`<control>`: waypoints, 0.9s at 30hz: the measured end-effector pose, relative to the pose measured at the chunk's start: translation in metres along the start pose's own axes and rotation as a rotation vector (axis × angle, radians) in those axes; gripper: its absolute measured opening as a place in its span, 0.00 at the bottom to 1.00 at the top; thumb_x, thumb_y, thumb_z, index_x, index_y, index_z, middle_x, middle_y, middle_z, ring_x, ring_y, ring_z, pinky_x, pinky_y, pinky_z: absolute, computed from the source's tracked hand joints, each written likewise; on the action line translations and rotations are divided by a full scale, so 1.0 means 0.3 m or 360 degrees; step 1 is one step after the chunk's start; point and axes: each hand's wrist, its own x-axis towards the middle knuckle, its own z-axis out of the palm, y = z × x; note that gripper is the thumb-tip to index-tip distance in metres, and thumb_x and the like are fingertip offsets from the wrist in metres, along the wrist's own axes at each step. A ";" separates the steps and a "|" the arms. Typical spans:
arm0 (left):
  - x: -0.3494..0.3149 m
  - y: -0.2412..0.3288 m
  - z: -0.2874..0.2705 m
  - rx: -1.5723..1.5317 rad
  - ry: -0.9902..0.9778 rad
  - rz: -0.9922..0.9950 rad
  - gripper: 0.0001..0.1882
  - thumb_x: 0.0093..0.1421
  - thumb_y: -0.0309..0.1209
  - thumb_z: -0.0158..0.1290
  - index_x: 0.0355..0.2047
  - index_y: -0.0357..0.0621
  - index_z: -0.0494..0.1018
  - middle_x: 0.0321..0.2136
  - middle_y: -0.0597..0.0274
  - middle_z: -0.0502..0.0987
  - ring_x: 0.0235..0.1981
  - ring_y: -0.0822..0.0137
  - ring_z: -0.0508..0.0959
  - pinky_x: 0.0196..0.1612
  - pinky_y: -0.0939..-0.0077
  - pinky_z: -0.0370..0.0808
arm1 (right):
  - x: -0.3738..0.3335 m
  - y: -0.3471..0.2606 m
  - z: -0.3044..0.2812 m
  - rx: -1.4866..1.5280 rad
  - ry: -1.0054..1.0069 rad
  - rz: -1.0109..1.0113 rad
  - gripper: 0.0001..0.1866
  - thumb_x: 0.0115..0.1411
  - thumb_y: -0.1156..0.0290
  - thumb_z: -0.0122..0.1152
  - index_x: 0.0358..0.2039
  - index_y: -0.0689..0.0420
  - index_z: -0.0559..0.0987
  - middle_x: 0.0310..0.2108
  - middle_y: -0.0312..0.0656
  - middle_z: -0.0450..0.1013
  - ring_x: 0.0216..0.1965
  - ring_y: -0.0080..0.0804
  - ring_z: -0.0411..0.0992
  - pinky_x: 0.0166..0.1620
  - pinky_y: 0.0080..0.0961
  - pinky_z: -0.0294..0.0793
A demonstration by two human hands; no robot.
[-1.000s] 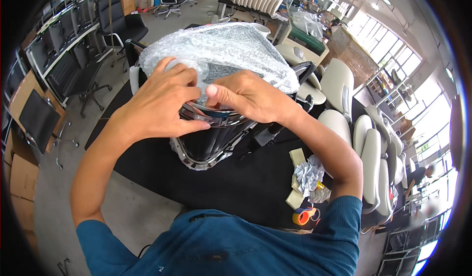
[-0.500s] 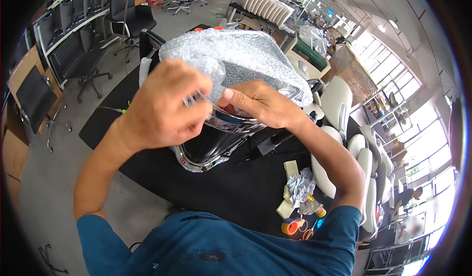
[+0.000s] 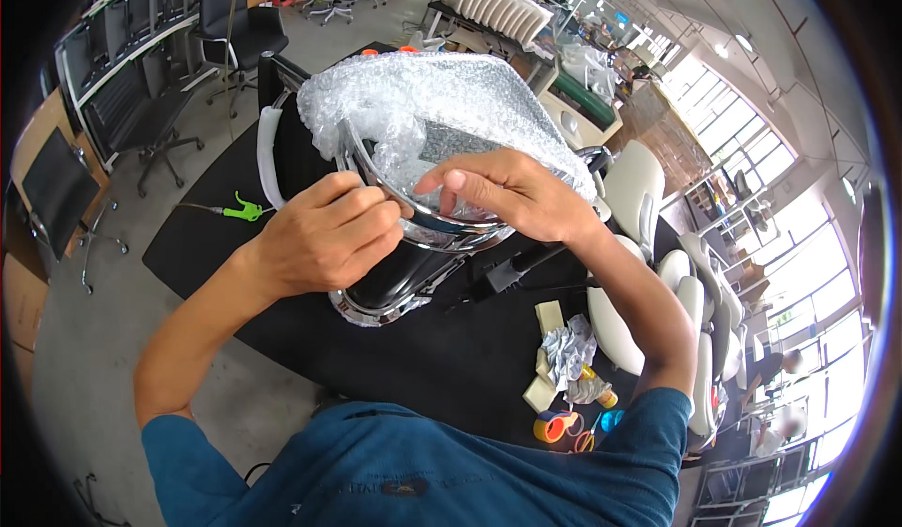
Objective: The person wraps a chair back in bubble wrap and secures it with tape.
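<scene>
left hand (image 3: 334,234) curls closed, its contents unclear, by the chrome rim (image 3: 446,236); right hand (image 3: 526,193), half open, bends over it.

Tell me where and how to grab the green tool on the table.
Take the green tool by its thick body, probably from above and the near side with the left hand, the nearer one: the thin hose runs off left, and the white bar crowds its far right.

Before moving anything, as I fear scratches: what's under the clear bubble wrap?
A curved, shiny chrome rim shows at its near edge; the bubble wrap hides anything deeper.
</scene>
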 end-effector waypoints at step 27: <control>-0.020 0.035 -0.028 -0.0277 -0.0016 0.0001 0.10 0.56 0.28 0.61 0.39 0.41 0.81 0.43 0.59 0.82 0.46 0.60 0.81 0.47 0.62 0.78 | -0.048 0.021 -0.079 -0.0088 -0.0039 -0.0143 0.13 0.67 0.71 0.71 0.51 0.58 0.86 0.43 0.39 0.84 0.44 0.27 0.80 0.51 0.28 0.78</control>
